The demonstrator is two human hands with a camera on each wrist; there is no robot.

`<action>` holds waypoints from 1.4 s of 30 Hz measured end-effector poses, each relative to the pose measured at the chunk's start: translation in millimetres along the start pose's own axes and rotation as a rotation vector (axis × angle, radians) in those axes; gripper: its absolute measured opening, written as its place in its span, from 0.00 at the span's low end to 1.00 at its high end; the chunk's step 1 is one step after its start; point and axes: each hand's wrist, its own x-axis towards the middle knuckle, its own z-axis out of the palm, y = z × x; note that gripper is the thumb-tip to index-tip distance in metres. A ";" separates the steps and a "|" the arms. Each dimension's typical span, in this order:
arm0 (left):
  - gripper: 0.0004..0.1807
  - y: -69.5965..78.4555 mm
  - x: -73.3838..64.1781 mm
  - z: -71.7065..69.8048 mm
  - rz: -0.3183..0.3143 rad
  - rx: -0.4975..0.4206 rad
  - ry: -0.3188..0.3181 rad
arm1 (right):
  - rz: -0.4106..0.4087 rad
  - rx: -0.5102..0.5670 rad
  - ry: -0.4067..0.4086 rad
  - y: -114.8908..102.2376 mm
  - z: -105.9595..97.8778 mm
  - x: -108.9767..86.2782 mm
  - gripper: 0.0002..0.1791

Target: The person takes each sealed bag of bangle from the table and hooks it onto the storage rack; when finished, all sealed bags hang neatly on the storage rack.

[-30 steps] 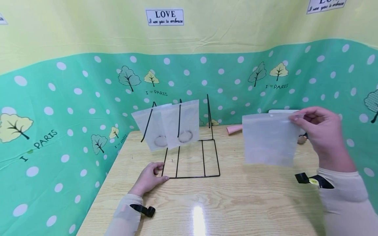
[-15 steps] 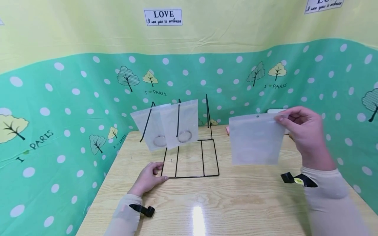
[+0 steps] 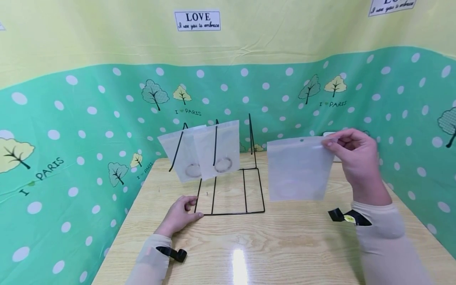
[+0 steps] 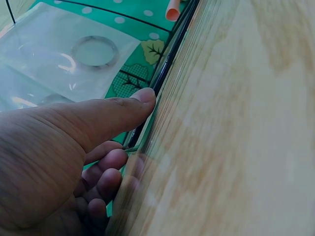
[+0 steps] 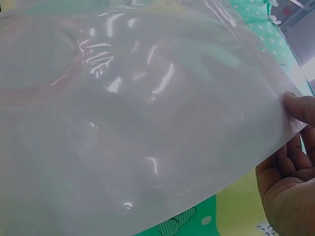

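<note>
In the head view, my left hand (image 3: 179, 213) pinches the front left corner of a black wire display rack (image 3: 231, 214), thumb on the front wire and fingers curled beside it. Two translucent plastic bags, a left one (image 3: 176, 148) and a right one (image 3: 222, 142), hang from the rack's prongs, each with a ring-shaped item inside. My right hand (image 3: 358, 162) pinches the upper right corner of another translucent bag (image 3: 297, 170), held up right of the rack. That bag has a small hole near its top edge. A faint reddish ring shows through it in the right wrist view.
The rack's right-hand prong (image 3: 251, 134) carries no bag. Behind my right hand, part of a white object (image 3: 329, 134) shows. A pink tube (image 4: 173, 10) appears in the left wrist view. A green and yellow patterned cloth (image 3: 278, 95) surrounds the wooden table (image 3: 285, 245).
My right hand has moved left with the bag, bringing it nearer the rack and covering the pink tube in the head view. The left hand stays at the rack corner.
</note>
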 end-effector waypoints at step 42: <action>0.23 64.3 -5.4 25.6 0.374 -0.219 0.090 | 0.008 0.026 -0.069 31.7 50.7 -15.7 0.10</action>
